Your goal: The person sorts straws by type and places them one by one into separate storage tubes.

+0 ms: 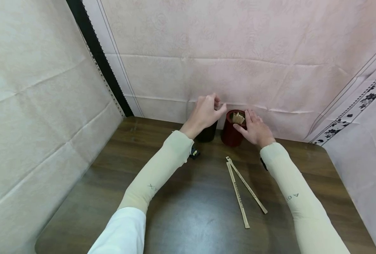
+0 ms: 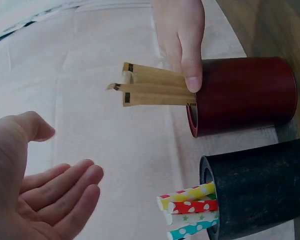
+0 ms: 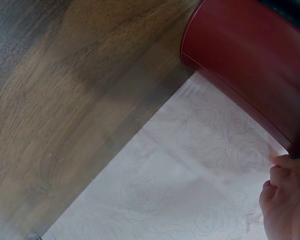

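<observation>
My right hand (image 1: 257, 128) holds the rim of a dark red cup (image 1: 232, 135), its thumb over the near side of the mouth and its fingers at the far right. Narrow paper-wrapped sticks (image 2: 157, 89) stand in that cup, their ends poking out beside the thumb. To the left, my left hand (image 1: 205, 113) hovers above a black cup (image 2: 260, 185), thumb and fingers apart with nothing between them. Patterned paper straws (image 2: 192, 205) stick out of the black cup.
Two more paper-wrapped sticks, one on the left (image 1: 237, 194) and one on the right (image 1: 249, 187), lie on the wooden table (image 1: 175, 211) in front of the cups, their far ends close together. A pale cloth wall (image 1: 238, 81) rises just behind the cups.
</observation>
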Demonstrator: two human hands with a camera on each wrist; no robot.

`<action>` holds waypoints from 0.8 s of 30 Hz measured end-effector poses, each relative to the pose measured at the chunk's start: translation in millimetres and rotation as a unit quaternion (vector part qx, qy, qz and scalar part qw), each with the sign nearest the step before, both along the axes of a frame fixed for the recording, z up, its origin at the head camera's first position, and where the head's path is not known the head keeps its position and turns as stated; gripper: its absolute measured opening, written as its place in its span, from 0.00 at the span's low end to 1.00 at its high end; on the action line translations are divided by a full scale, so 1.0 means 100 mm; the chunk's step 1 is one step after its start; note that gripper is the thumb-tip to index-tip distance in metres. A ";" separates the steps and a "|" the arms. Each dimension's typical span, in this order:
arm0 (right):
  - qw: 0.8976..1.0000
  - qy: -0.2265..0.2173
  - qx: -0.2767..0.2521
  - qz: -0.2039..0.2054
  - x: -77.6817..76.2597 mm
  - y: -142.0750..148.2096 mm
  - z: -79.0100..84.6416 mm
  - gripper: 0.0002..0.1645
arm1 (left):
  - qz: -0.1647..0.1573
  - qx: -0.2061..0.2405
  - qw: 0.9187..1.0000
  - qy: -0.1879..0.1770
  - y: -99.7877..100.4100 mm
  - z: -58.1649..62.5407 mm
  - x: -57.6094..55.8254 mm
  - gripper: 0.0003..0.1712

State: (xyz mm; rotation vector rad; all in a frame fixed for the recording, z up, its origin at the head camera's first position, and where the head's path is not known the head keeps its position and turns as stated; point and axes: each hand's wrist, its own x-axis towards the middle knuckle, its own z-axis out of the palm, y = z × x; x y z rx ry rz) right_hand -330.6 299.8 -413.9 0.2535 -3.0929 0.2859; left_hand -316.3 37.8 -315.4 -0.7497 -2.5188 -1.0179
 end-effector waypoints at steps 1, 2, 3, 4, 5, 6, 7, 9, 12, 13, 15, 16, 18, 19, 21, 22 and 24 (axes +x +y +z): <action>1.000 -0.001 0.001 0.000 0.00 0.00 0.00 0.66 | 0.006 -0.015 1.000 0.002 -0.02 0.00 0.03 0.17; 1.000 0.000 0.001 0.001 0.00 0.01 0.00 0.66 | 0.010 -0.029 1.000 0.003 -0.03 0.01 0.05 0.17; 1.000 0.000 0.002 0.000 -0.01 0.01 0.00 0.66 | 0.016 -0.042 0.999 0.003 -0.04 0.00 0.08 0.17; 1.000 0.000 0.002 0.001 -0.01 0.01 0.00 0.66 | 0.021 -0.056 0.998 0.001 -0.04 0.00 0.10 0.16; 1.000 0.001 0.002 0.001 -0.01 0.02 0.00 0.66 | 0.026 -0.069 0.997 -0.001 -0.04 -0.01 0.12 0.16; 1.000 0.002 0.002 0.001 -0.01 0.02 -0.01 0.66 | 0.030 -0.079 0.996 -0.002 -0.05 -0.02 0.15 0.17; 1.000 0.004 0.003 0.002 -0.02 0.02 -0.01 0.66 | 0.032 -0.086 0.996 -0.008 -0.04 -0.03 0.17 0.16; 1.000 0.006 0.003 0.003 -0.02 0.02 -0.01 0.66 | 0.034 -0.096 0.995 -0.015 -0.04 -0.06 0.20 0.16; 1.000 0.004 0.003 0.005 -0.01 0.02 -0.02 0.65 | 0.033 -0.117 0.992 -0.018 -0.02 -0.13 0.26 0.16; 1.000 0.003 0.004 0.004 -0.01 0.02 -0.02 0.65 | 0.029 -0.122 0.992 -0.022 -0.01 -0.15 0.28 0.16; 1.000 -0.001 0.005 0.002 -0.01 0.03 -0.02 0.65 | 0.018 -0.136 0.990 -0.031 0.00 -0.20 0.32 0.17; 1.000 -0.002 0.005 0.001 0.00 0.03 -0.01 0.65 | 0.012 -0.142 0.989 -0.040 0.01 -0.23 0.34 0.19; 1.000 -0.001 0.004 -0.001 0.00 0.03 -0.01 0.64 | -0.002 -0.149 0.987 -0.064 0.03 -0.29 0.37 0.26; 1.000 0.000 0.004 -0.001 0.00 0.03 0.00 0.64 | -0.008 -0.152 0.985 -0.075 0.03 -0.32 0.39 0.29; 1.000 0.002 0.003 0.001 0.00 0.02 0.00 0.64 | -0.013 -0.158 0.982 -0.099 0.05 -0.40 0.42 0.33; 1.000 0.004 0.002 0.001 0.00 0.02 0.00 0.64 | -0.016 -0.160 0.981 -0.108 0.05 -0.44 0.43 0.34; 1.000 0.005 0.002 0.003 0.00 0.01 0.00 0.64 | -0.018 -0.161 0.979 -0.125 0.07 -0.54 0.46 0.33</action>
